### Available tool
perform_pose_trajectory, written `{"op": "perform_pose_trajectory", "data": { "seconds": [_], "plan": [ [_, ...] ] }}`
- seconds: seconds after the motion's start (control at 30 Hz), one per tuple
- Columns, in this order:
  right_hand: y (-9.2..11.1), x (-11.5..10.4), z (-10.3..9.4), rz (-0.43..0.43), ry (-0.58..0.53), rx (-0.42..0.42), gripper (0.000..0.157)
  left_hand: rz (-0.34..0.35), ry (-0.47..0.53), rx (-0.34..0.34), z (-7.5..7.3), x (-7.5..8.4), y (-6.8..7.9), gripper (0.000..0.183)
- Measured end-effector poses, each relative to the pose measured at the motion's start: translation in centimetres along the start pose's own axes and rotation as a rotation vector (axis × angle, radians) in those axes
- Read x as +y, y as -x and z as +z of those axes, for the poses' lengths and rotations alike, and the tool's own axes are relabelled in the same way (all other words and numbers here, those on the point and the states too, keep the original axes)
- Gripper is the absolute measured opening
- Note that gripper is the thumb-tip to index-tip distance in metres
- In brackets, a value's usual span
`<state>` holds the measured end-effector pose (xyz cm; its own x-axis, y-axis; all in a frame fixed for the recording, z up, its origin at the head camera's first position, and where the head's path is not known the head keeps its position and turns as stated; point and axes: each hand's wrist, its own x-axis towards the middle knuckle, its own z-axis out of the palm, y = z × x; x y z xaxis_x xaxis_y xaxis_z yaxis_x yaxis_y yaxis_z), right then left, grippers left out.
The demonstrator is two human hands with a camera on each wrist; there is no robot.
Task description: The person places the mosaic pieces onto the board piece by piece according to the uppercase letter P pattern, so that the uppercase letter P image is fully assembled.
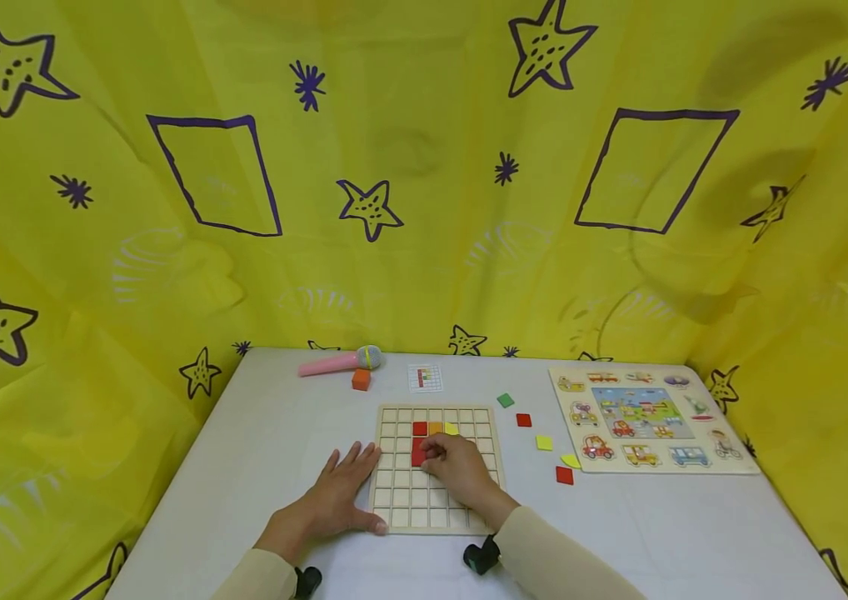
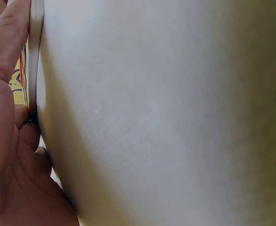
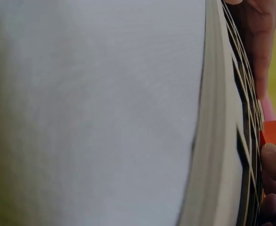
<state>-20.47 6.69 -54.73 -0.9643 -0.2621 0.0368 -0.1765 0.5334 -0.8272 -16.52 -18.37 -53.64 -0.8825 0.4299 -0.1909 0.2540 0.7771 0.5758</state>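
A wooden grid board [image 1: 401, 522] lies on the white table, with red tiles [image 1: 420, 428], an orange tile [image 1: 435, 427] and a yellow tile [image 1: 451, 429] in its squares. My left hand [image 1: 337, 492] rests at the board's left side, fingers spread along the edge and thumb at the near left corner. Over the middle of the grid, my right hand [image 1: 461, 471] has thumb and fingertips curled together at the lower red tiles. In the right wrist view, a small red tile [image 3: 263, 138] shows right at the thumb tip, pinched there; the fingers hide part of it.
Right of the board lie a green tile [image 1: 506, 400], red tiles [image 1: 524, 420] and yellow tiles [image 1: 544, 442]. A picture puzzle board [image 1: 664, 462] sits farther right. Behind are a pattern card [image 1: 425, 378], an orange cube [image 1: 361, 380] and a pink toy microphone [image 1: 330, 364].
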Motion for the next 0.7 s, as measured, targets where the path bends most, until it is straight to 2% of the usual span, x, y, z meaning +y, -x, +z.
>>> {"op": "perform_pose_trajectory", "data": {
  "seconds": [0.47,0.7],
  "plan": [
    [0.14,-0.42,-0.1,-0.021,0.071,-0.005,0.016,-0.012,-0.002,0.001,-0.01,0.14,0.06,0.122],
    [0.08,-0.3,-0.1,-0.014,0.064,-0.011,0.015,-0.006,-0.007,0.005,0.16,-0.08,-0.03,0.122]
  ]
}}
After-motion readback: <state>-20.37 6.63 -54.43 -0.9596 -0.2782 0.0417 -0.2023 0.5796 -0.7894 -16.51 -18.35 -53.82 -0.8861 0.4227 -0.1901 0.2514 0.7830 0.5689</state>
